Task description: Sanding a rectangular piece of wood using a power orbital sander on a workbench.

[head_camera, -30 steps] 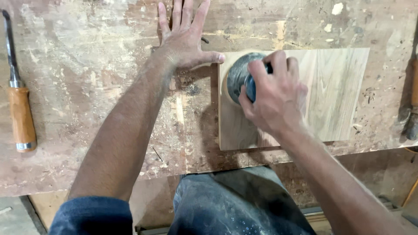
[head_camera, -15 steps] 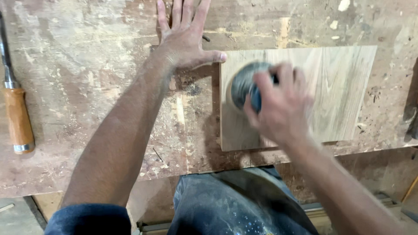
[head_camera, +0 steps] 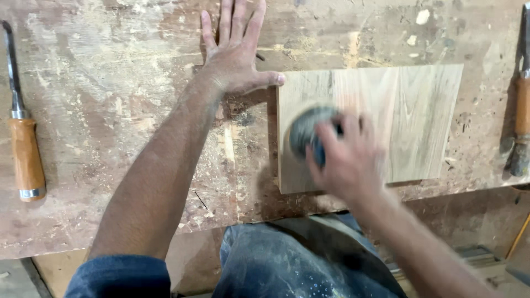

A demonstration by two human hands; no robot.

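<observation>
On the near left part of the wooden board point(head_camera: 419, 121), the right hand point(head_camera: 345, 160) (motion-blurred) grips a round sanding pad point(head_camera: 306, 129). The left hand point(head_camera: 234, 52), fingers spread, lies flat on the workbench point(head_camera: 110, 110), thumb touching the board's far left corner. A wooden-handled chisel point(head_camera: 22, 138) lies far left.
</observation>
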